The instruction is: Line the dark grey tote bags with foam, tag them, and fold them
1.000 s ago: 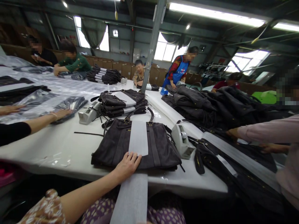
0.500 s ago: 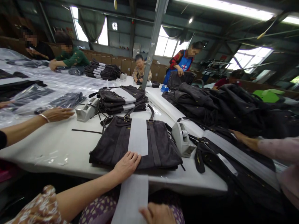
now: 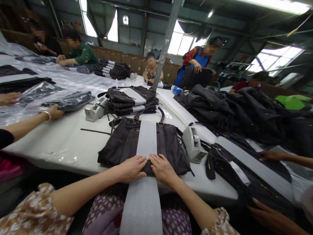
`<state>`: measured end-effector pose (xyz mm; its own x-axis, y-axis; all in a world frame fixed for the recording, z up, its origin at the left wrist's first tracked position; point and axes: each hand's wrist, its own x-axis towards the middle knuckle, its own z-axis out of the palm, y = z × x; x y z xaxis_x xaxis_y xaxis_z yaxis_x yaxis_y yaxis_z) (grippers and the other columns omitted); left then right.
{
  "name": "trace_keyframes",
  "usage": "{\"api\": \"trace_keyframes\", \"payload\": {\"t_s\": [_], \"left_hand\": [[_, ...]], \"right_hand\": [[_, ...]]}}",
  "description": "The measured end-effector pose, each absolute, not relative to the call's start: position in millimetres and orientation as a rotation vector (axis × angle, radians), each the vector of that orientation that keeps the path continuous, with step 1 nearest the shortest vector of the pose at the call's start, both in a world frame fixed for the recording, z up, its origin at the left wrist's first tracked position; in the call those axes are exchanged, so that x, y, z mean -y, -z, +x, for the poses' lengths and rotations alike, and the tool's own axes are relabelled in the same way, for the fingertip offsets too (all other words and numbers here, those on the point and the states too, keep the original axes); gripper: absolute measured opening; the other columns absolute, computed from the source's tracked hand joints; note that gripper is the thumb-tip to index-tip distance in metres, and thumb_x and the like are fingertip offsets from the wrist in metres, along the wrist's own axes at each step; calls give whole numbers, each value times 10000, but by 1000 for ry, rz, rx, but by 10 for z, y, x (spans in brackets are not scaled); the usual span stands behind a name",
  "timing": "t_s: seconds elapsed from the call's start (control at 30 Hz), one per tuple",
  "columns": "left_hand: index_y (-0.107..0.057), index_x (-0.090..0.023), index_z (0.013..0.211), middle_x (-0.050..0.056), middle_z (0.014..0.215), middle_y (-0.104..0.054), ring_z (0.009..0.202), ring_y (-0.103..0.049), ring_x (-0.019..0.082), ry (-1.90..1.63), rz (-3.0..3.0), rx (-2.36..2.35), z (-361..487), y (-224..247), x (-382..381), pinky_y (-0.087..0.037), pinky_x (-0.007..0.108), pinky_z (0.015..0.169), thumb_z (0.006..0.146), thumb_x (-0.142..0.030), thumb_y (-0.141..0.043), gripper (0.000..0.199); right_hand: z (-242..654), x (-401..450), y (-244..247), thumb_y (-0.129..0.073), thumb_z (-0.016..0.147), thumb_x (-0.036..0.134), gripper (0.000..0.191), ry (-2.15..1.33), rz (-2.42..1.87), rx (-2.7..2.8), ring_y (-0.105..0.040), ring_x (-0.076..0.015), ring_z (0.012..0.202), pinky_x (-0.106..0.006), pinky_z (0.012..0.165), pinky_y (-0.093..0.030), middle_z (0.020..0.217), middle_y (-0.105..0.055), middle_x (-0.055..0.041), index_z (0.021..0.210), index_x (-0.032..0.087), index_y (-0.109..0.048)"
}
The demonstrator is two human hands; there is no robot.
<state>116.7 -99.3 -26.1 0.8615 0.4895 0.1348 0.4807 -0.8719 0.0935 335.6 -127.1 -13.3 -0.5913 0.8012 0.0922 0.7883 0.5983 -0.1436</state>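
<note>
The dark handbag (image 3: 122, 143) is laid flat at the near edge of the white-covered table (image 3: 61, 140), with its looped handles directed away from the person. A white wrapping strip (image 3: 146, 138) is laid down the middle of the bag's upper face, ending at the fingertips. A bare patch of the bag is left between that end and a hanging white length (image 3: 142, 205), which is draped from the bag's near edge over the lap. Whether both are one piece cannot be determined.

The left hand (image 3: 132, 168) and the right hand (image 3: 164, 169) are placed side by side, palms down and fingers extended; the strip's end and the bag are pressed, and nothing is gripped.

By judgement, the strip has been positioned, but the band has not been closed: the hanging length remains loose, and no tape can be made out on it.

A tape dispenser (image 3: 194, 145) is stationed just beside the bag on the right; a second dispenser (image 3: 95, 110) is set farther back on the left. Behind the bag, a stack of banded bags (image 3: 132, 99) appears finished. To the right, unbanded bags (image 3: 225, 107) are heaped.
</note>
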Motion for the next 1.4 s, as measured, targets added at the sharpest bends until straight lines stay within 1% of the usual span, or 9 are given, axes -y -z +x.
{"api": "trace_keyframes", "payload": {"t_s": [0.23, 0.33, 0.43, 0.53, 0.6, 0.7, 0.83, 1.07, 1.4], "left_hand": [[-424, -95, 1353, 164, 1410, -446, 1297, -400, 273, -316, 3043, -859, 1134, 465, 1088, -306, 391, 1070, 928, -373, -463, 509], [-362, -107, 1398, 149, 1451, -396, 1336, -349, 277, -367, 3036, -891, 1123, 523, 1153, -274, 402, 1097, 944, -321, -419, 505], [-347, -113, 1407, 156, 1454, -388, 1343, -340, 286, -379, 2989, -893, 1129, 502, 1168, -271, 421, 1104, 939, -282, -410, 502], [-415, -112, 1362, 177, 1426, -417, 1318, -374, 300, -349, 2852, -784, 1118, 340, 1103, -297, 432, 1094, 910, -300, -448, 490], [-472, -140, 1314, 139, 1397, -462, 1286, -418, 261, -341, 2665, -648, 1082, 164, 1030, -322, 390, 1086, 908, -261, -412, 428], [-509, -181, 1272, 59, 1302, -559, 1139, -546, 193, -292, 2369, -551, 1000, -89, 925, -430, 278, 974, 848, -166, -417, 434], [-535, -185, 1239, 11, 1087, -674, 903, -642, 182, -183, 2158, -706, 996, -211, 840, -502, 221, 756, 754, -279, -608, 499], [-656, -131, 869, 129, 942, -697, 930, -639, 247, -219, 2005, -1505, 1372, -4, 619, -446, 292, 784, 891, -369, -430, 329], [-637, -160, 808, 81, 866, -698, 849, -646, 198, -192, 1894, -1686, 1463, 172, 440, -384, 244, 656, 884, -351, -429, 293]], "right_hand": [[3552, 1581, -163, -611, 719, 344, 791, -278, -1060, 2948, -225, -320, 1398, -501, 1131, -149, 1518, -281, -164, 1444, 191, -333], [3437, 1642, -109, -628, 732, 367, 709, -231, -1125, 2874, -298, -340, 1358, -548, 1104, -158, 1496, -327, -161, 1398, 260, -410], [3307, 1572, -3, -544, 812, 286, 462, -280, -1143, 2737, -431, -263, 1272, -486, 1094, -221, 1411, -466, -119, 1274, 269, -538], [3254, 1439, 46, -441, 879, 267, 298, -457, -1193, 2466, -567, -203, 1086, -362, 994, -367, 1183, -638, -73, 1096, 219, -639], [3258, 1360, 35, -419, 902, 329, 309, -572, -1347, 2240, -614, -173, 814, -268, 766, -451, 855, -686, -39, 858, 164, -677], [3290, 1271, -10, -459, 885, 434, 440, -655, -1557, 2025, -470, -109, 517, -218, 508, -334, 517, -502, 26, 561, 156, -567], [3343, 1154, -41, -468, 874, 397, 356, -607, -1544, 1959, -502, -125, 602, -220, 557, -337, 611, -564, 10, 639, 162, -596], [3326, 834, -20, -466, 868, 341, 346, -504, -1883, 1969, -502, -119, 578, -227, 545, -285, 580, -583, -5, 595, 170, -591], [3134, 354, 31, -434, 919, 352, 300, -344, -2183, 1845, -661, -206, 784, -256, 610, -362, 849, -711, -107, 822, 168, -651]]}}
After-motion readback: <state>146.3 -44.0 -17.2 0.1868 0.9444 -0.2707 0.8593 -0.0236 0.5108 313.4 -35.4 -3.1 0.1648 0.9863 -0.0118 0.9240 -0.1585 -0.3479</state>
